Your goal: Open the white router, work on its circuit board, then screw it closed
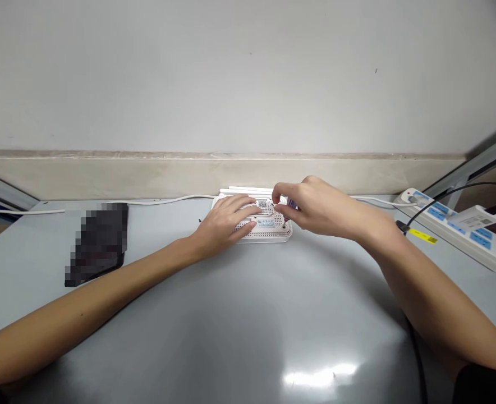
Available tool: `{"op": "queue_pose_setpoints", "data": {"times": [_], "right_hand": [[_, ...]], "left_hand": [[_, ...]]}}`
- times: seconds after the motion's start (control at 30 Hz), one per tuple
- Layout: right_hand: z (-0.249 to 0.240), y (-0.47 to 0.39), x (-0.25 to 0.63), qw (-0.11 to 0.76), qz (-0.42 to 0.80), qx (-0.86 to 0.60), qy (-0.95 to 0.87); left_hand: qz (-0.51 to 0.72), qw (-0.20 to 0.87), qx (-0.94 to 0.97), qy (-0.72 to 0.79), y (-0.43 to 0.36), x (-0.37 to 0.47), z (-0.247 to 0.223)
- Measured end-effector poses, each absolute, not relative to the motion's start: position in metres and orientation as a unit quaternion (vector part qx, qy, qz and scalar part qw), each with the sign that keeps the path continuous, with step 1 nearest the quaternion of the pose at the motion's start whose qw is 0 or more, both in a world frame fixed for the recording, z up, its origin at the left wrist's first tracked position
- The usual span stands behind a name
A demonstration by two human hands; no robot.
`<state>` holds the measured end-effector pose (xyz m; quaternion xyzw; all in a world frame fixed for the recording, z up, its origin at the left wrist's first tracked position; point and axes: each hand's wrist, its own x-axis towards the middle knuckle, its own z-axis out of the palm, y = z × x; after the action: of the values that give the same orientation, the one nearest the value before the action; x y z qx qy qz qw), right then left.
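A white router lies with its perforated, labelled underside facing up, close to the wall. Its white antennas stretch along the far side. My left hand rests flat on the left part of the casing, fingers spread. At the right end, my right hand is closed around a small screwdriver. Only a bit of its bluish handle shows, and its tip points down at the router's near right corner. My fingers hide most of the tool.
A white power strip with blue sockets lies at the right, with a white plug-in adapter and black cable. White cords run along the wall. A dark, pixelated object lies on the grey table at the left.
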<state>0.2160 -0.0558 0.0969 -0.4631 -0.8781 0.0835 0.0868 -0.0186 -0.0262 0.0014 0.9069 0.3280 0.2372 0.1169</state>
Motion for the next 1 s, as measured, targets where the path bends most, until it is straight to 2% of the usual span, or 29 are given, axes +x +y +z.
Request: {"op": "queue_pose_setpoints", "data": {"times": [0.23,0.5,0.7,0.83,1.0], "right_hand": [[0.101,-0.056,0.216,0.065,0.049,-0.475,-0.876],[0.1,-0.056,0.218,0.066,0.062,-0.489,-0.867],[0.099,-0.053,0.223,0.079,0.109,-0.478,-0.868],[0.101,-0.053,0.227,0.057,0.166,-0.439,-0.881],[0.099,-0.05,0.229,0.06,0.181,-0.438,-0.878]], "left_hand": [[0.158,0.003,0.919,0.361,-0.025,-0.02,-0.002],[0.118,0.01,0.923,0.367,-0.022,-0.025,0.003],[0.148,-0.007,0.92,0.364,-0.023,-0.025,-0.001],[0.155,-0.015,0.918,0.364,-0.023,-0.025,-0.003],[0.166,-0.006,0.915,0.368,-0.023,-0.024,-0.004]]}}
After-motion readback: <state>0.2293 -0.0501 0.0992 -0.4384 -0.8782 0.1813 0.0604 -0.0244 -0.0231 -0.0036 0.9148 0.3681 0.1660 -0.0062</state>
